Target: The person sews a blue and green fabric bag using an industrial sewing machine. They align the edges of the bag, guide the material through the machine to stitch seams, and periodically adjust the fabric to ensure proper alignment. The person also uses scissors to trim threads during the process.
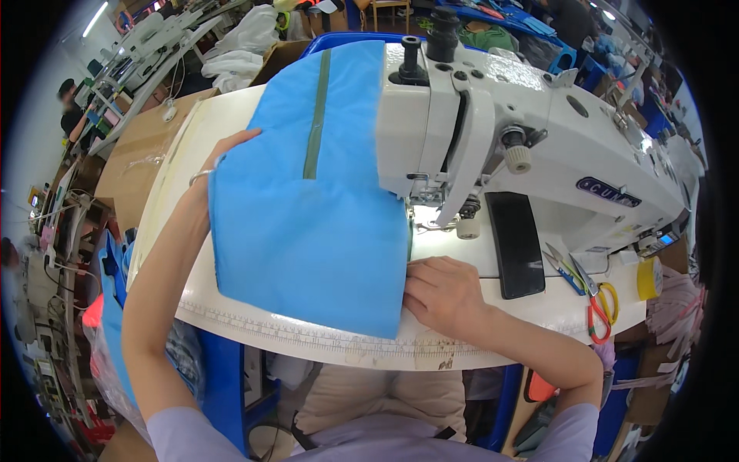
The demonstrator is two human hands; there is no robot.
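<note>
A bright blue fabric piece (308, 239) with a dark olive strip (317, 123) lies across the machine table. Its right edge runs under the head of a white sewing machine (539, 100), beside the presser foot (439, 225). At the fabric's upper left edge, my left hand (229, 146) grips the cloth; part of the hand is hidden by the fabric. Just in front of the needle area, my right hand (443, 294) has its fingers curled, pinching the fabric's right edge.
Right of the presser foot lies a black phone-like slab (516, 245). Farther right are thread snippers (564, 269), scissors with red and yellow handles (599, 308) and a yellow tape roll (649, 278). A ruler strip (308, 336) follows the table's front edge. Cardboard (150, 154) adjoins the left side.
</note>
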